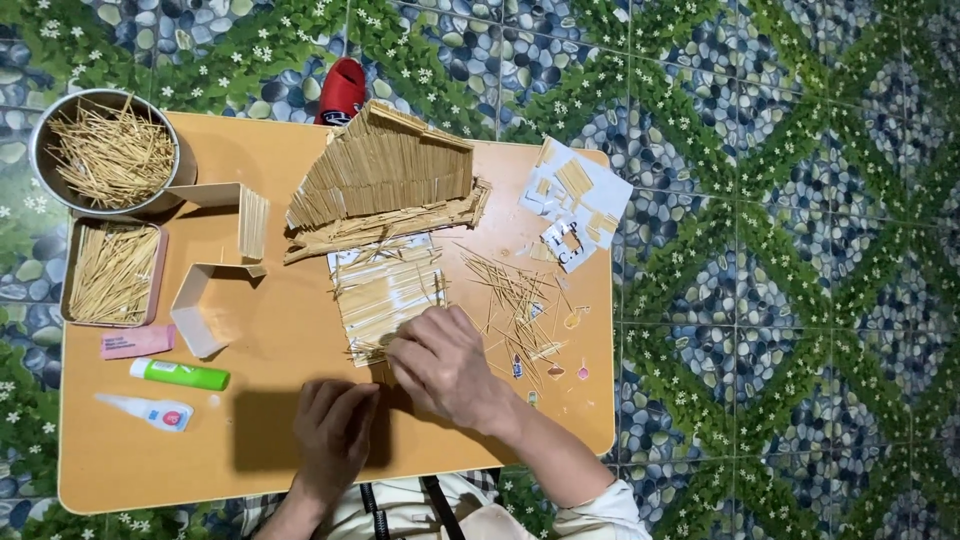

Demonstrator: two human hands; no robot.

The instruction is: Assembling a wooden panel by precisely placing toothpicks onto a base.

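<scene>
Hands at the near edge of a toothpick panel — right hand on it, left hand just short of it.

Low in the frame, the left hand [333, 425] lies flat and open, palm down on the orange table [130, 470], gripping nothing. Just above and right of it, the right hand [445, 365] curls its fingers onto the lower edge of the toothpick panel [385, 290]; whether they pinch a stick I cannot tell. The panel runs away up-frame from the right hand — the nearer one — towards the toothpick roof [385, 170]. Loose toothpicks [515, 300] scatter right of centre; a glue tube [180, 375] lies at left.
</scene>
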